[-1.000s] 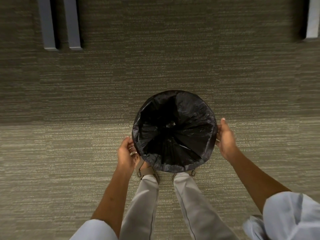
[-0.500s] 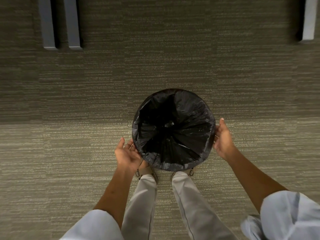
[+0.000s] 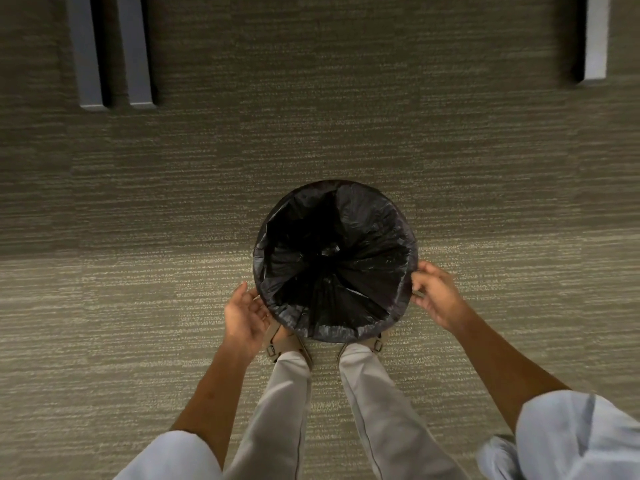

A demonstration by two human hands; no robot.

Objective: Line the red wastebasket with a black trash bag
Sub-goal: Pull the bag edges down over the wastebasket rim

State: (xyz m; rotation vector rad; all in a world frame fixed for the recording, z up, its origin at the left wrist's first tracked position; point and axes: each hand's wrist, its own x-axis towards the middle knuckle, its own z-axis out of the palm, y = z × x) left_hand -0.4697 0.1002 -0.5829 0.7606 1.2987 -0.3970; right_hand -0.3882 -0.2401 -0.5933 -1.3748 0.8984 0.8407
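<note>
Lower centre: legs (image 3: 294,410) standing on carpet (image 3: 138,306). Left hand (image 3: 244,315) hovering open, fingers spread, beside black trash bag (image 3: 334,261). Right hand (image 3: 434,294) pinching bag's folded edge at right rim. Wastebasket standing upright mid-frame, mouth facing camera, fully hidden by bag. Grey posts (image 3: 110,50) upper left.

— What carries it all?
— Striped grey-green carpet (image 3: 485,168), under my sandalled feet (image 3: 284,341).
— Standing on it?
— The wastebasket, black trash bag (image 3: 332,258) over its rim, before my toes; grey furniture legs (image 3: 110,50) further off.
</note>
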